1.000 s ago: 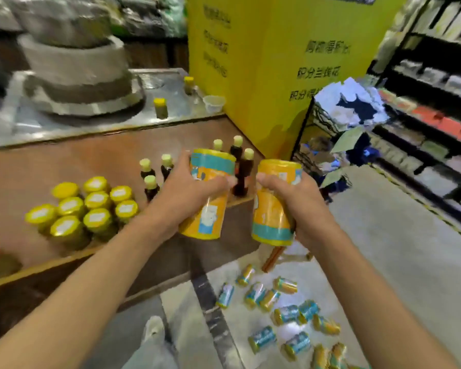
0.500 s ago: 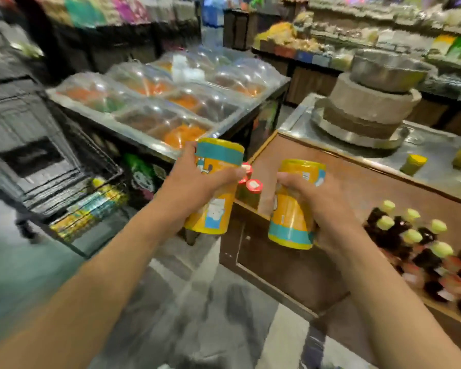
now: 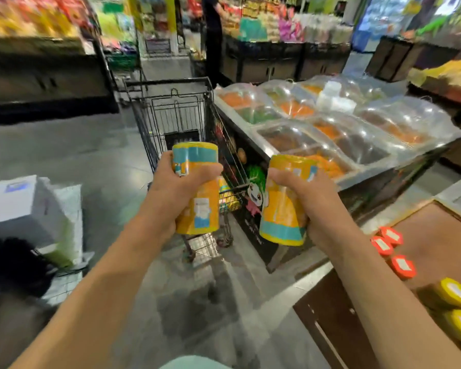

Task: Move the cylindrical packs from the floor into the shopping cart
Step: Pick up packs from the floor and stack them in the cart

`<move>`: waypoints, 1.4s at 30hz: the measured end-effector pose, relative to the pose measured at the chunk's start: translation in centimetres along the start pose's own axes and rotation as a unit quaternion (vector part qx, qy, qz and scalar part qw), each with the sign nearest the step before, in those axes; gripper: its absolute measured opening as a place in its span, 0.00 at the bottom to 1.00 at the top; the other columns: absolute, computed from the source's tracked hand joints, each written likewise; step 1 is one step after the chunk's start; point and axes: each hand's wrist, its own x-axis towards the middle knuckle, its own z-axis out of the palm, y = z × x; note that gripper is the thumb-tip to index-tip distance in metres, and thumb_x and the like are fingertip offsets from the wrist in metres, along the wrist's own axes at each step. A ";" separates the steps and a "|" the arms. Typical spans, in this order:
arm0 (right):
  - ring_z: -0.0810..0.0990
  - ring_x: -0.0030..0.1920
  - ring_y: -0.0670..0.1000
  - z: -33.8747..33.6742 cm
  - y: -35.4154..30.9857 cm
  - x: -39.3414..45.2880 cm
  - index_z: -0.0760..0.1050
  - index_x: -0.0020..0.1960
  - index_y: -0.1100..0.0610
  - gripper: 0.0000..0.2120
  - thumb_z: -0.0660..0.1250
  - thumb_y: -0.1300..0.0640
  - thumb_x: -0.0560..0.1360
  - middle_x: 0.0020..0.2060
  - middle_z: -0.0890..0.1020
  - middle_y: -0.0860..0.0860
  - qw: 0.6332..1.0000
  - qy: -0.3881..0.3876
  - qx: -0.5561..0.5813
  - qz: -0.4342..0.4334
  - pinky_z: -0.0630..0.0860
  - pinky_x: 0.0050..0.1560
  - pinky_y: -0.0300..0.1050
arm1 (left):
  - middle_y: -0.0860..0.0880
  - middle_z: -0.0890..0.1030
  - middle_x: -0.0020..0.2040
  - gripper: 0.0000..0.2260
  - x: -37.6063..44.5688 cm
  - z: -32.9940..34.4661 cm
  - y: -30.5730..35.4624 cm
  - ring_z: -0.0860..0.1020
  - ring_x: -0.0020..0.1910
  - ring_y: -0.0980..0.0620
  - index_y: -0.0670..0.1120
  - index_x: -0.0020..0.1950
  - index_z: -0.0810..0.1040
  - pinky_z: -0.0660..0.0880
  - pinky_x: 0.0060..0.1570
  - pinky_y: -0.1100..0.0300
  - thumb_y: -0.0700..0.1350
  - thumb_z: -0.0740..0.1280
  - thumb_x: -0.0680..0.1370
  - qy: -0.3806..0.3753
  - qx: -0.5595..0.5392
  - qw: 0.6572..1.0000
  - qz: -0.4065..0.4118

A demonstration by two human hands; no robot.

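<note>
Setting: supermarket aisle, grey floor
Left hand: grips upright cylindrical pack
Right hand: grips tilted second pack
Shopping cart: just ahead

- Worn on the head, one wide-angle view only; nothing shared with a second camera.
- Looks forward and down along both forearms, close on the left hand and right hand.
- Faces the shopping cart straight ahead, near, beyond the hands.
- Takes in grey floor below and blurred shelves far behind; edges bowed by the lens.
</note>
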 end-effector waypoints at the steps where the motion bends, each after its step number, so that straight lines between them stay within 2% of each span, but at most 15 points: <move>1: 0.85 0.45 0.60 0.5 0.1 1.1 0.79 0.51 0.57 0.12 0.78 0.57 0.71 0.45 0.85 0.60 1.000 -0.015 0.000 0.003 0.84 0.50 0.64 | 0.49 0.83 0.45 0.33 0.7 -0.4 -0.2 0.84 0.38 0.52 0.49 0.62 0.75 0.81 0.36 0.54 0.52 0.81 0.59 0.013 -0.005 1.000 -0.007; 3: 0.86 0.45 0.60 1.3 0.2 3.4 0.79 0.50 0.55 0.11 0.78 0.56 0.71 0.45 0.86 0.58 0.999 -0.045 -0.005 0.014 0.84 0.49 0.64 | 0.47 0.84 0.50 0.33 2.0 -0.7 -0.5 0.85 0.43 0.49 0.50 0.63 0.74 0.82 0.37 0.52 0.52 0.81 0.61 0.027 -0.009 0.999 -0.016; 5: 0.87 0.43 0.57 1.7 0.3 5.9 0.79 0.50 0.54 0.12 0.79 0.55 0.71 0.43 0.87 0.55 0.997 -0.068 -0.010 0.021 0.85 0.46 0.60 | 0.45 0.83 0.53 0.32 3.5 -0.7 -0.7 0.86 0.46 0.48 0.50 0.64 0.74 0.82 0.38 0.52 0.52 0.80 0.63 0.042 -0.009 0.999 -0.021; 7: 0.87 0.41 0.53 1.9 0.3 8.8 0.78 0.50 0.53 0.12 0.78 0.55 0.71 0.41 0.87 0.51 0.996 -0.083 -0.011 0.019 0.85 0.43 0.54 | 0.46 0.83 0.53 0.32 5.1 -0.3 -0.8 0.86 0.46 0.49 0.50 0.64 0.74 0.82 0.38 0.52 0.53 0.80 0.63 0.061 -0.008 0.998 -0.023; 10: 0.88 0.43 0.53 1.8 0.2 13.4 0.78 0.53 0.52 0.15 0.79 0.54 0.70 0.44 0.87 0.51 0.994 -0.108 -0.010 0.028 0.86 0.43 0.53 | 0.44 0.84 0.53 0.33 7.8 1.1 -1.1 0.86 0.47 0.46 0.48 0.64 0.74 0.83 0.39 0.49 0.52 0.81 0.63 0.103 -0.009 0.994 -0.024; 12: 0.87 0.43 0.52 1.6 0.0 16.5 0.78 0.52 0.52 0.14 0.79 0.54 0.70 0.43 0.87 0.51 0.992 -0.125 -0.007 0.029 0.86 0.44 0.53 | 0.43 0.83 0.54 0.31 9.7 2.4 -1.1 0.85 0.49 0.42 0.48 0.64 0.74 0.84 0.42 0.44 0.49 0.82 0.66 0.129 -0.012 0.991 -0.028; 15: 0.86 0.42 0.53 0.9 -0.2 21.1 0.78 0.51 0.54 0.12 0.78 0.55 0.71 0.42 0.85 0.53 0.988 -0.153 -0.002 0.029 0.86 0.45 0.54 | 0.42 0.84 0.54 0.33 13.0 4.3 -1.2 0.85 0.50 0.41 0.49 0.62 0.74 0.84 0.45 0.40 0.51 0.83 0.61 0.157 -0.018 0.987 -0.032; 18: 0.86 0.41 0.52 0.4 0.0 25.6 0.78 0.54 0.56 0.15 0.78 0.55 0.71 0.43 0.85 0.54 0.985 -0.169 -0.009 0.024 0.86 0.43 0.51 | 0.45 0.85 0.51 0.34 16.3 5.8 -1.4 0.86 0.48 0.44 0.51 0.60 0.75 0.83 0.48 0.40 0.53 0.82 0.56 0.193 -0.023 0.980 -0.041; 23: 0.85 0.45 0.55 1.2 1.3 33.1 0.77 0.57 0.59 0.22 0.81 0.53 0.69 0.44 0.85 0.54 0.983 -0.171 -0.026 0.056 0.85 0.49 0.58 | 0.46 0.85 0.51 0.30 21.8 6.8 -2.3 0.85 0.48 0.45 0.52 0.59 0.75 0.84 0.47 0.43 0.50 0.83 0.61 0.191 -0.018 0.980 -0.048; 27: 0.87 0.48 0.56 2.7 2.9 38.7 0.77 0.58 0.57 0.29 0.82 0.48 0.62 0.48 0.86 0.55 0.978 -0.187 -0.054 0.081 0.85 0.48 0.57 | 0.51 0.85 0.46 0.27 27.0 6.1 -3.6 0.86 0.45 0.50 0.54 0.59 0.75 0.83 0.41 0.52 0.52 0.80 0.63 0.200 -0.017 0.979 -0.045; 30: 0.87 0.49 0.57 4.6 4.2 43.0 0.77 0.60 0.56 0.34 0.81 0.45 0.59 0.50 0.86 0.56 0.976 -0.180 -0.076 0.095 0.85 0.47 0.58 | 0.49 0.84 0.48 0.29 31.6 5.0 -4.6 0.85 0.44 0.50 0.51 0.61 0.75 0.82 0.39 0.54 0.52 0.80 0.63 0.205 -0.014 0.977 -0.065; 34: 0.87 0.48 0.52 7.8 5.6 48.8 0.76 0.62 0.55 0.36 0.83 0.43 0.60 0.52 0.85 0.54 0.971 -0.183 -0.114 0.104 0.84 0.41 0.48 | 0.51 0.83 0.46 0.26 38.0 3.1 -5.9 0.84 0.42 0.53 0.52 0.58 0.75 0.81 0.41 0.53 0.51 0.82 0.66 0.197 -0.010 0.977 -0.086; 38: 0.86 0.42 0.44 11.1 7.0 54.3 0.74 0.62 0.55 0.29 0.81 0.49 0.66 0.51 0.85 0.52 0.968 -0.191 -0.116 0.118 0.80 0.34 0.37 | 0.51 0.83 0.48 0.28 44.0 0.8 -6.7 0.84 0.40 0.57 0.53 0.58 0.73 0.81 0.39 0.57 0.55 0.80 0.62 0.193 0.031 0.976 -0.098; 40: 0.87 0.45 0.45 12.5 8.2 56.8 0.74 0.63 0.54 0.30 0.82 0.49 0.66 0.52 0.85 0.52 0.964 -0.202 -0.124 0.118 0.82 0.38 0.39 | 0.51 0.83 0.47 0.29 46.7 -0.5 -7.4 0.84 0.40 0.57 0.52 0.58 0.73 0.80 0.38 0.59 0.54 0.79 0.62 0.185 0.041 0.976 -0.105; 42: 0.86 0.50 0.50 13.8 9.9 59.3 0.73 0.63 0.54 0.33 0.83 0.47 0.64 0.52 0.85 0.52 0.959 -0.214 -0.145 0.115 0.84 0.45 0.46 | 0.50 0.83 0.48 0.30 49.3 -1.9 -8.7 0.84 0.41 0.57 0.52 0.60 0.72 0.80 0.38 0.60 0.54 0.80 0.62 0.180 0.061 0.975 -0.118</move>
